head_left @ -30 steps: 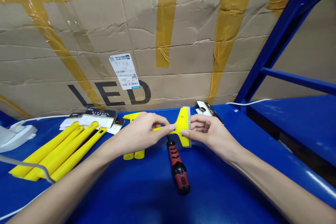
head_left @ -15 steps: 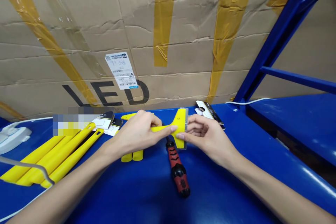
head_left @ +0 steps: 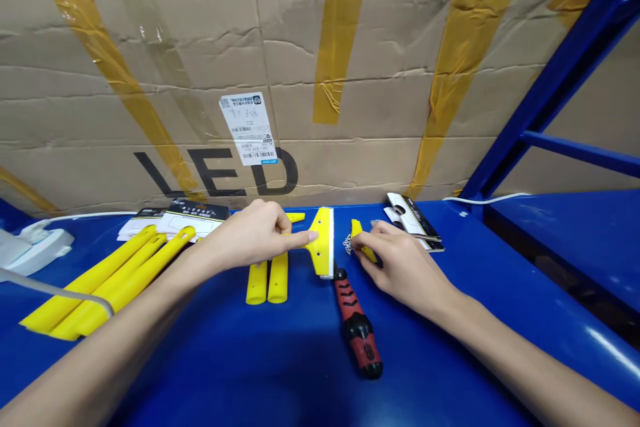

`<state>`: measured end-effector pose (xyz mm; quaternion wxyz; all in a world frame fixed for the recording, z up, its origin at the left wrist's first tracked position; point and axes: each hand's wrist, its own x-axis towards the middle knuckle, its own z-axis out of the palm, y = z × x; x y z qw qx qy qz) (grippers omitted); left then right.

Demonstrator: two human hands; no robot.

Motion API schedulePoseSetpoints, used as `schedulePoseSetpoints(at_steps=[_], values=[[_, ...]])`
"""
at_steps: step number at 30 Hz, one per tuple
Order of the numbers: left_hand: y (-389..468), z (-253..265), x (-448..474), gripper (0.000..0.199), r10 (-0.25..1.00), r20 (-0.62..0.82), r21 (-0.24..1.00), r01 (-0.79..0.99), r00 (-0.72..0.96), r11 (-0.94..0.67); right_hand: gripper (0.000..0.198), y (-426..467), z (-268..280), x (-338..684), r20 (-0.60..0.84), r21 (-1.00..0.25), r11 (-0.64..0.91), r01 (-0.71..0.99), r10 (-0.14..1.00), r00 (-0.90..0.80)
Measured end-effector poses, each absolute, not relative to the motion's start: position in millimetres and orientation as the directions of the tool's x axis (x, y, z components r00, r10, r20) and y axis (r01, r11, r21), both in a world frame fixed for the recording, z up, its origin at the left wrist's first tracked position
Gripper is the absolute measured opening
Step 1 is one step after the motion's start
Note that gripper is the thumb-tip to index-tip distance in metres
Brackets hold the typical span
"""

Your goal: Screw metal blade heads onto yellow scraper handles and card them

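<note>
Left hand (head_left: 255,233) alone grips scraper (head_left: 325,245); right hand (head_left: 400,263), now off it, touches yellow piece (head_left: 356,227) beside screws (head_left: 347,244), grip there hard to tell

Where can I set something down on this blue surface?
Bare blue surface shows between the left forearm and the red-handled tool, and between that tool and the right forearm. Crowded: around the left hand, the right hand, and back left by yellow handles and cards.
</note>
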<state>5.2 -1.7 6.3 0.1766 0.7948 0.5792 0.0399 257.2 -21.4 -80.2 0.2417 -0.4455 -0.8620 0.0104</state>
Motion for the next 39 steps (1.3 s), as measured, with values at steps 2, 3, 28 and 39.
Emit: schedulePoseSetpoints(at_steps=[2,3,28,39], values=[[-2,6,5,0.058,0.936,-0.152,0.337,0.907,0.318,-0.253,0.017,-21,-80,254,0.393,-0.172,0.615,0.769,0.759,-0.519],[-2,6,5,0.057,0.936,-0.153,0.342,0.906,0.316,-0.25,0.018,-20,-79,253,0.386,-0.142,0.625,0.767,0.749,-0.539],[-11,-1,19,0.056,0.864,-0.314,0.375,0.888,0.393,-0.268,0.019,-29,-71,269,0.407,-0.596,0.628,0.501,0.774,-0.485],[-14,-6,24,0.057,0.831,-0.318,0.493,0.828,0.457,-0.267,0.015,-36,-72,246,0.701,-0.206,0.849,0.486,0.474,-0.532]])
